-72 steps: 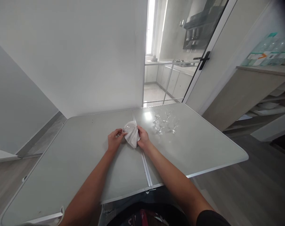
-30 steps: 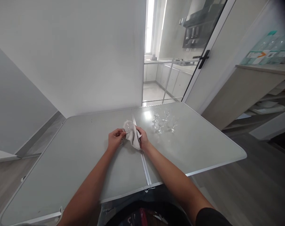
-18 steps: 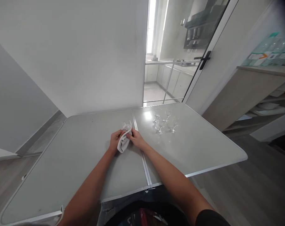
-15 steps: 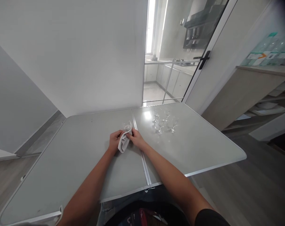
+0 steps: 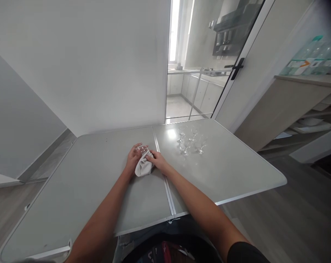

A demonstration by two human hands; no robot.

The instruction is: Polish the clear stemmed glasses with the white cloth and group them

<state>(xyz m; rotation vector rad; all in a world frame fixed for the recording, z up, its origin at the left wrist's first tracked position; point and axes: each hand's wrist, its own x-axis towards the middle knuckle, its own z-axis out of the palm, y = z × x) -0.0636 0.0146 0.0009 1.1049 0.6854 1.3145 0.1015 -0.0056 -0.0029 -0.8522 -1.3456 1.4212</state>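
Observation:
Over the left half of the table, my left hand (image 5: 131, 157) is wrapped round the bowl of a clear stemmed glass (image 5: 142, 149). My right hand (image 5: 157, 160) pinches a white cloth (image 5: 145, 166) against the lower part of that glass. The cloth hides the stem and foot, and it hangs in folds toward me. The glass leans with its mouth away from me, toward the left. On the right half of the table stand several more clear stemmed glasses (image 5: 184, 150), close together and apart from my hands.
The pale folding table (image 5: 231, 171) has a metal seam down its middle. A white wall (image 5: 113, 73) and a glass door with a black handle (image 5: 238, 68) border its far side. To the right, a wooden shelf (image 5: 288, 102) carries plastic bottles (image 5: 304, 58).
The glass has turned and tilted to the left. My left hand has opened wider round its bowl and moved slightly up. The cloth has bunched up closer to my right hand.

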